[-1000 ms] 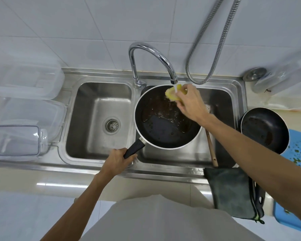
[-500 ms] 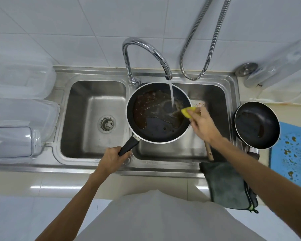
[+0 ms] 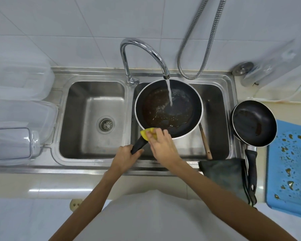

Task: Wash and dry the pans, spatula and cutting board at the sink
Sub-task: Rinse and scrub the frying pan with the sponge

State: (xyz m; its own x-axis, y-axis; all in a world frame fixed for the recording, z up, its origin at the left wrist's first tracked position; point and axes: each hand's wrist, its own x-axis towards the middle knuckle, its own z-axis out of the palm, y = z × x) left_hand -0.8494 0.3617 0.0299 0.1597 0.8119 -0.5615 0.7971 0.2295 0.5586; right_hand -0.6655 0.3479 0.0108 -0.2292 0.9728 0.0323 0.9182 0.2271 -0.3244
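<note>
Nearest, at the front rim of the sink (image 3: 94,164), the left hand (image 3: 127,157) has its fingers clamped round the black handle (image 3: 139,144) of the large pan (image 3: 179,110). It seems to hold the pan steady over the sink's right basin so that rinse water runs off into the basin, not onto the counter. The forearm reaches forward from the body, wrist roughly straight.

Just beside it, the right hand (image 3: 163,145) crosses in from the right, knuckles up, and its fingers pinch a yellow sponge (image 3: 147,133). The sponge presses on the pan's near rim where the handle joins, probably to scrub that edge.

A dark cloth (image 3: 224,174) is draped over the sink's front right corner, likely ready for drying. The spatula (image 3: 205,141) leans in the right basin, partly under the pan.

Brown residue covers the pan's floor, so washing looks barely begun. Right of the sink, the small pan (image 3: 254,122) sits on its edge, soiled, and the blue cutting board (image 3: 290,162) lies beyond it, spotted with sauce.

At the sink's back, the faucet (image 3: 146,53) pours a stream (image 3: 169,94) into the large pan.
</note>
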